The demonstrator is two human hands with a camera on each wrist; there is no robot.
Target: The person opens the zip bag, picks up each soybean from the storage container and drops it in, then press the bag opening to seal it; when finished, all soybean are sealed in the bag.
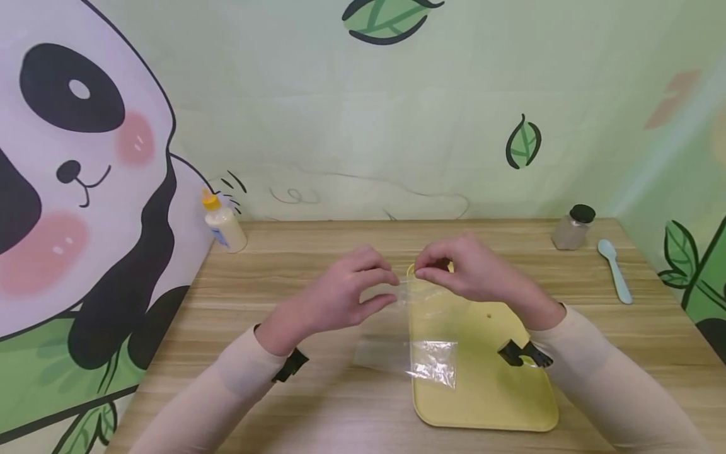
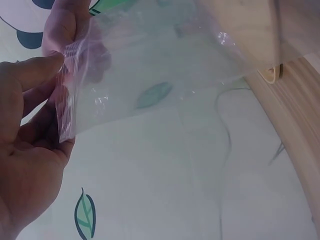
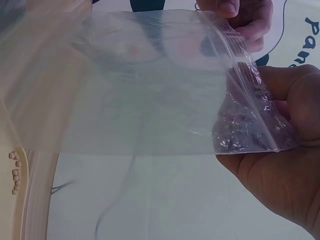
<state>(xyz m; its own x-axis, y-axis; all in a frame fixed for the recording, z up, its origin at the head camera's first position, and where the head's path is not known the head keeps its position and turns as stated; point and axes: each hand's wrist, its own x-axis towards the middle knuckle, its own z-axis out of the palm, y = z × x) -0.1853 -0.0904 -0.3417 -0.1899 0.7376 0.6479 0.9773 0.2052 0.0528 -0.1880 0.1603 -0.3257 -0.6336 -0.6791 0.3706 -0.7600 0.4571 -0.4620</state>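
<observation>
A clear zip bag (image 1: pixel 433 362) hangs between the two hands, its zip edge (image 2: pixel 70 95) uppermost. My left hand (image 1: pixel 351 290) holds one side of that edge with thumb and fingertips. At the other side, my right hand (image 1: pixel 467 271) pinches the bag's top; in the right wrist view its fingers (image 3: pixel 295 95) lie close against the zip strips. Through the plastic no contents show. Beneath the bag and the right hand lies a yellow tray (image 1: pixel 482 397). Several small tan pieces (image 3: pixel 16 175) sit along its edge in the right wrist view.
A bottle with a yellow cap (image 1: pixel 227 230) stands at the table's back left. At the back right are a black-lidded jar (image 1: pixel 571 230) and a light blue spoon (image 1: pixel 615 271). A printed panda backdrop (image 1: pixel 340 126) rises behind the wooden table (image 1: pixel 317 403).
</observation>
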